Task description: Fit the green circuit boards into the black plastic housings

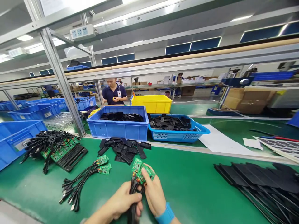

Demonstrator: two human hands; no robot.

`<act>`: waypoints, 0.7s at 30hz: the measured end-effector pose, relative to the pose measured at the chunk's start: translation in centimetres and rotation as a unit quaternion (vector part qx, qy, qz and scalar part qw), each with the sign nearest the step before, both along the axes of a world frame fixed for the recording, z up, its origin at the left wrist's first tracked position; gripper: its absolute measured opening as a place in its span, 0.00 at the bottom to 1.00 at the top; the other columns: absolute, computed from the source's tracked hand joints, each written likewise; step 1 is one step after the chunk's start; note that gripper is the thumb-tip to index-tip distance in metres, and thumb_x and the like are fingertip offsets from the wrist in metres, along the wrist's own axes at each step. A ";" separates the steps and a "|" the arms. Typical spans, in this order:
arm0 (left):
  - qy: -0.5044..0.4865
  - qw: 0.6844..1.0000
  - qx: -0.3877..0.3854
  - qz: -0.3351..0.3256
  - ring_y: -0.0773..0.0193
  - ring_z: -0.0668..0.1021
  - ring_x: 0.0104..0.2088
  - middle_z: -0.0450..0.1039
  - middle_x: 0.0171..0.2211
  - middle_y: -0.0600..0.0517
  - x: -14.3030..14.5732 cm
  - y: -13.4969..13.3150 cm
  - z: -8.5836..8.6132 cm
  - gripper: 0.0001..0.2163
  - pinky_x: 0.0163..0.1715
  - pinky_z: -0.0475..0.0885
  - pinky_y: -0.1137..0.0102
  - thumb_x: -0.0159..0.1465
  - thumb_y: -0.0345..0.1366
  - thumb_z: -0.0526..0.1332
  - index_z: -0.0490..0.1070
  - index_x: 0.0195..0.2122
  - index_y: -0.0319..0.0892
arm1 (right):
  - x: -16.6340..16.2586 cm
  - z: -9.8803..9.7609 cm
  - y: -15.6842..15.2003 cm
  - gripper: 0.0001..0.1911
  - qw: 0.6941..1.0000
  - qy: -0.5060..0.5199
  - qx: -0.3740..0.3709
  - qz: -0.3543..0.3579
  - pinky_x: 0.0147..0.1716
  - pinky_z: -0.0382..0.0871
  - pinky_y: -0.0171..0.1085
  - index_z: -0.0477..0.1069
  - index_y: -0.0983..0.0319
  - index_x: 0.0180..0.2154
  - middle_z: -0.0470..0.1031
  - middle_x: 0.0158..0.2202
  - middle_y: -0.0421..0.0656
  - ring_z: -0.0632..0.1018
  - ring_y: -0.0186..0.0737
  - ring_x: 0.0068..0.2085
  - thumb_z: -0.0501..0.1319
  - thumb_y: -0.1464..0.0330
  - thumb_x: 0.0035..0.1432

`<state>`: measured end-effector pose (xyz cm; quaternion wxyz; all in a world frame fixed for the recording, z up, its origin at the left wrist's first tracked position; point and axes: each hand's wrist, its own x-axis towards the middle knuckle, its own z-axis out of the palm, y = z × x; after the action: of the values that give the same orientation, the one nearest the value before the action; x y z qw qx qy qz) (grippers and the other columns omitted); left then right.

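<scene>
Low in the middle of the head view, my left hand [127, 199] is wrapped round a bundle of black cables [133, 214]. My right hand [153, 189], with a blue band at the wrist, pinches the green circuit boards [143, 171] wired to the top of that bundle. Left of my hands, more circuit boards with cables [102, 165] lie on the green table [187, 183]. Just beyond my hands is a loose pile of black plastic housings [126, 149]. The lower ends of the held cables run out of view.
Behind the pile stand a blue bin [116, 129] and a light-blue basket [175, 136] of black parts, with a yellow bin [151, 104] farther back. Boards with cables crowd a black rack [72, 158] at left. Flat black cabled parts [257, 177] lie at right. A person [114, 93] stands opposite.
</scene>
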<state>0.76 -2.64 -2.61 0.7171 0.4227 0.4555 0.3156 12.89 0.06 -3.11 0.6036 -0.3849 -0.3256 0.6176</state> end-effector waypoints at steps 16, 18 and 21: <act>0.342 0.924 0.172 0.020 0.68 0.73 0.17 0.71 0.30 0.53 -12.3 1.2 5.9 0.13 0.15 0.63 0.74 0.63 0.47 0.51 0.60 0.36 0.43 | -0.5 -0.6 -1.1 0.17 0.961 0.149 -0.127 0.196 0.36 0.73 0.41 0.75 0.62 0.32 0.77 0.31 0.43 0.76 0.39 0.32 0.68 0.54 0.50; 0.480 0.849 0.221 0.029 0.64 0.75 0.22 0.72 0.30 0.51 -15.0 1.8 6.1 0.11 0.23 0.68 0.70 0.64 0.45 0.50 0.62 0.35 0.43 | -0.2 -0.8 -0.9 0.16 0.956 0.151 -0.155 0.199 0.28 0.70 0.35 0.73 0.61 0.32 0.75 0.27 0.39 0.73 0.34 0.26 0.68 0.55 0.51; 0.635 0.721 0.275 0.036 0.54 0.76 0.42 0.73 0.41 0.44 -17.8 2.2 5.1 0.09 0.41 0.70 0.63 0.62 0.41 0.54 0.65 0.39 0.42 | 0.0 -0.7 -0.9 0.17 0.955 0.133 -0.164 0.208 0.22 0.65 0.32 0.72 0.62 0.31 0.71 0.25 0.37 0.69 0.31 0.23 0.66 0.54 0.53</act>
<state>-17.04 -0.44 2.52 0.1002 0.6856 0.7126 0.1104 12.88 -0.84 -3.86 0.4285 -0.3169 -0.2092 0.8199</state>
